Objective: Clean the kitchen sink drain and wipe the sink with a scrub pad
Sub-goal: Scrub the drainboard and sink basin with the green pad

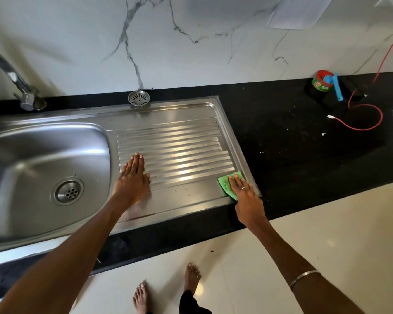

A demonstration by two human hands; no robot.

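Note:
A steel sink (14, 159) with a round drain (67, 191) in its bowl fills the left. Its ribbed drainboard (179, 141) stretches to the right. My left hand (133, 177) lies flat on the drainboard's left part, fingers together, holding nothing. My right hand (243, 189) presses a green scrub pad (225, 183) flat against the drainboard's near right corner. A loose steel drain strainer (139, 98) stands propped against the wall behind the drainboard.
A tap (21, 87) rises at the back left. The black counter (293, 143) holds a green and red tub (320, 81) with a blue tool (337, 89) on it, and a red cable (363, 116). Bare feet (191, 279) stand on the pale floor below.

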